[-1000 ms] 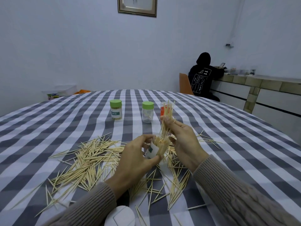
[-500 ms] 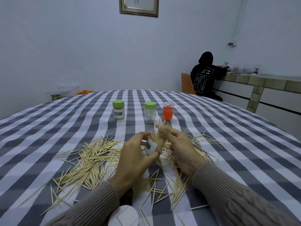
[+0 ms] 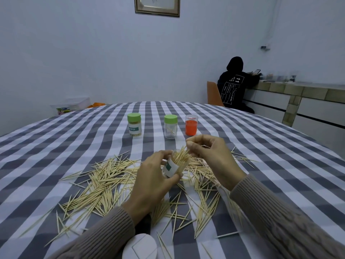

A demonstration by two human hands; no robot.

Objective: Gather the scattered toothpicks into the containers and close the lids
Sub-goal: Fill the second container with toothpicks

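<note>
My left hand (image 3: 153, 182) grips a small clear labelled container (image 3: 172, 166), tilted and full of toothpicks, above the checked tablecloth (image 3: 56, 146). My right hand (image 3: 211, 156) hovers just right of the container's mouth, fingertips curled at the toothpick tips; whether it pinches any is unclear. Many loose toothpicks (image 3: 104, 182) lie scattered on the cloth left, right and in front of my hands. A full green-lidded container (image 3: 134, 125), a nearly empty green-lidded container (image 3: 170, 127) and an orange-filled lidless container (image 3: 191, 125) stand behind. A white lid (image 3: 140, 246) lies near the front edge.
A person in a dark hooded top (image 3: 235, 85) sits at a counter (image 3: 298, 90) at the back right, on an orange chair (image 3: 213, 93). A clear plastic box (image 3: 74, 105) stands beyond the table's far left edge. A framed picture (image 3: 157, 6) hangs on the wall.
My right hand pushed a bundle of toothpicks down into the container held by my left hand, then drew its fingers up to the mouth. The container has stayed in my left hand.
</note>
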